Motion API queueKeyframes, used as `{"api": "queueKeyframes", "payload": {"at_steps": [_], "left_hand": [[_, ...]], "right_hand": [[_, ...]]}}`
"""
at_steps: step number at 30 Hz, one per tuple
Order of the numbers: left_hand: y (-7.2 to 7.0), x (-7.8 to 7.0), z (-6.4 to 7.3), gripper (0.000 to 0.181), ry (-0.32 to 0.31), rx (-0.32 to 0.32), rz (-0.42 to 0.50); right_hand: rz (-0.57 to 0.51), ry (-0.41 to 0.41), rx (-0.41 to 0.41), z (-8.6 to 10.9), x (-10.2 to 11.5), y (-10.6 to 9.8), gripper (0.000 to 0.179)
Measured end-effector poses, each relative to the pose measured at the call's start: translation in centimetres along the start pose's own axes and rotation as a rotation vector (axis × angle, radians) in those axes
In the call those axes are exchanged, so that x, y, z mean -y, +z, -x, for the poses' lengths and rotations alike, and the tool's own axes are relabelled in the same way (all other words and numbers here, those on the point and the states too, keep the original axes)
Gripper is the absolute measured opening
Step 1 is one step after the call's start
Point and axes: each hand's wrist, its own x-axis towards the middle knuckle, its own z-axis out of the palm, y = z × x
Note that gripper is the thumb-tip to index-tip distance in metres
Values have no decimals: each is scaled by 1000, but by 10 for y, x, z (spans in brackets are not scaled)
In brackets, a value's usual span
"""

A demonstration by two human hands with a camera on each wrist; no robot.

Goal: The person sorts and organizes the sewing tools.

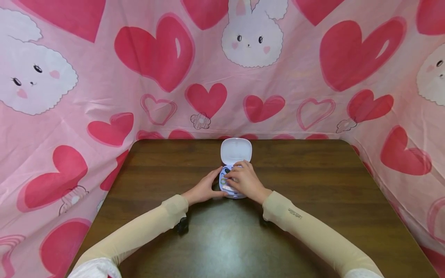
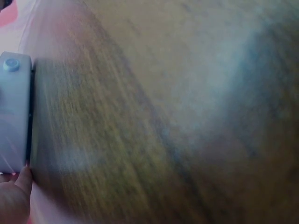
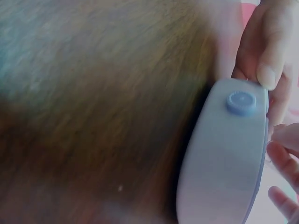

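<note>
A small lavender case (image 1: 234,195) sits on the table with its white lid (image 1: 236,151) raised at the back. Small coloured pieces lie in its compartments, too small to name. My left hand (image 1: 205,188) holds the case from the left, thumb at the front corner and fingers along the far side. Above the compartments my right hand (image 1: 246,181) bends its fingers down into the case; whether they pinch anything is hidden. In the right wrist view, a round bluish knob (image 3: 241,102) stands out from the case wall, near the left thumb (image 3: 267,74).
The brown wooden table (image 1: 306,173) extends around the case on every side. Behind it and at both sides hangs pink fabric (image 1: 240,81) printed with hearts and rabbits. A dark object (image 1: 182,226) shows beneath the left wrist.
</note>
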Motion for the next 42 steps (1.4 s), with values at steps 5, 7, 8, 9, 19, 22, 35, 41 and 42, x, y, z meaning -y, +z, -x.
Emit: {"api": "queueKeyframes", "payload": {"at_steps": [5,7,8,9,19,22,35,41,42], "left_hand": [[1,0,1,103,4,2,34],[1,0,1,103,2,5,47],[1,0,1,104,-1,7,48],[1,0,1,104,-5,9,46],[-2,-1,-1,105,-33,7,-27],[-2,-1,0,105,-37,3,-27],[0,0,1,107,-60,13,3],[0,0,1,106,-39,8,-7],[0,0,1,106,-34,7,-9]], "right_hand": [[-94,-10,-76,5,-6,-5,12],[-128,-9,-99,7,-9,-8,12],[-144,-7,-107,8,-10,-9,12],[-160,-5,-113,9,-12,-11,13],[-280,88,-184,20,-28,-15,14],[-305,137,-198,22,-33,-17,15],[-468,356,-240,19,-55,-33,17],[-532,441,-311,12,-64,-37,20],[-543,451,-325,11,-65,-37,21]]}}
